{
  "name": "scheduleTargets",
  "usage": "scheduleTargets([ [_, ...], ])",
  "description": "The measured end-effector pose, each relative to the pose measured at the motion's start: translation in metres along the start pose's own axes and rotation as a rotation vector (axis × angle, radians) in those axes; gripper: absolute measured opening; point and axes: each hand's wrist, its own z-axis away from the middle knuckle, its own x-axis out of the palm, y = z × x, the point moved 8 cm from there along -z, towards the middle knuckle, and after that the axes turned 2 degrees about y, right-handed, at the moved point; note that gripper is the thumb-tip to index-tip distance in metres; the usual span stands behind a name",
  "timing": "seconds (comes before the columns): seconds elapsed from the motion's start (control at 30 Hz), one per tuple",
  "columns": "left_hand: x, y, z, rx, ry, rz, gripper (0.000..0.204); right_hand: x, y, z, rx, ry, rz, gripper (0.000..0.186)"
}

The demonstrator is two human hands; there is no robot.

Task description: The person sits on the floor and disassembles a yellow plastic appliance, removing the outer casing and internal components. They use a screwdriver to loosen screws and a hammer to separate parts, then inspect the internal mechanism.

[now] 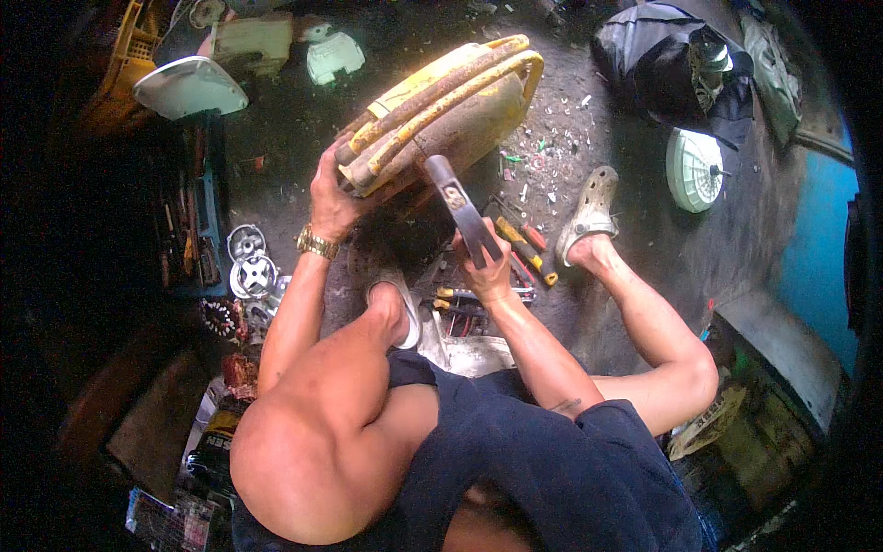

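Note:
My left hand (333, 195), with a gold watch (316, 243) at its wrist, grips the near left end of a worn yellow metal piece (469, 129). This piece has a broad dented face and bent tubes along its upper edge, and it is held tilted above the floor. My right hand (489, 278) is closed round a hammer (466, 213). The hammer's dark head points up toward the near edge of the yellow piece; from this view I cannot tell if they touch. Most of the hammer's handle is hidden by its head and my hand.
Pliers with yellow grips (524, 247) and other hand tools lie between my feet. Small screws and scraps (552, 147) litter the floor beyond. Silver metal parts (253, 274) and a blue tool tray (210, 230) stand left; a white round plastic part (692, 171) and black bag (658, 69) are right.

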Motion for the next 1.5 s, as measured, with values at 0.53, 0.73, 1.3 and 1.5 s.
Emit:
scheduleTargets([
  [0.53,-0.002,-0.004,0.002,-0.037,-0.020,-0.002,0.088,-0.010,-0.017,-0.003,0.018,0.063,0.087,0.024],
  [0.73,-0.001,-0.005,0.007,-0.034,-0.029,-0.031,0.090,-0.017,0.011,-0.008,0.302,0.098,-0.014,0.023],
  [1.3,-0.001,-0.008,0.004,0.037,-0.009,-0.018,0.102,-0.018,-0.017,0.005,-0.173,0.105,0.177,0.013],
  [1.5,0.022,-0.042,0.018,0.076,-0.037,0.053,0.136,0.009,-0.026,-0.001,-0.120,0.079,0.092,0.015],
])
